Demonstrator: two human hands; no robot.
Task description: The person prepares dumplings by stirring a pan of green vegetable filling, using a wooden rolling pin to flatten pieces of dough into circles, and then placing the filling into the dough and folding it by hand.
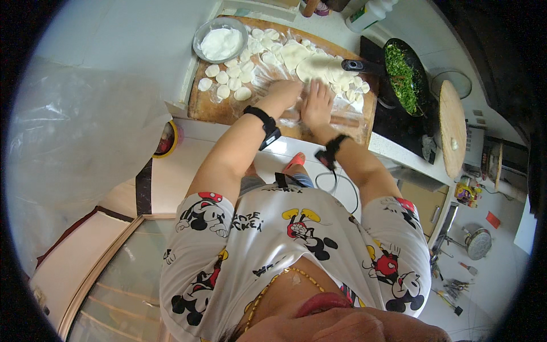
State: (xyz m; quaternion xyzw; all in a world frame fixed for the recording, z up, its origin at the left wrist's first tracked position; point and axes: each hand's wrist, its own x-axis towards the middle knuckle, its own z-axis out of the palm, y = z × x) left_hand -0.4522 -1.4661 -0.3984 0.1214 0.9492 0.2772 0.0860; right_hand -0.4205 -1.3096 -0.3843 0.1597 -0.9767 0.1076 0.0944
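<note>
My left hand (286,93) is curled low over the floured wooden board (201,102); its fingers and anything under them are hidden. Close beside it, my right hand (317,102) lies palm down, slightly blurred, its fingers stretched forward. A wooden rolling pin (345,122) lies across the near part of the board, partly hidden by the heel of my right hand. Beyond the hands are large thin dough sheets (295,55) and many small round dough pieces (234,84). A bowl of white flour (221,42) stands at the board's far left corner.
To the right, a black frying pan (401,77) of chopped greens sits on the dark stove, its handle (363,66) reaching over the board. A round wooden board (452,128) stands right of the pan. A white bottle (369,16) is at the back.
</note>
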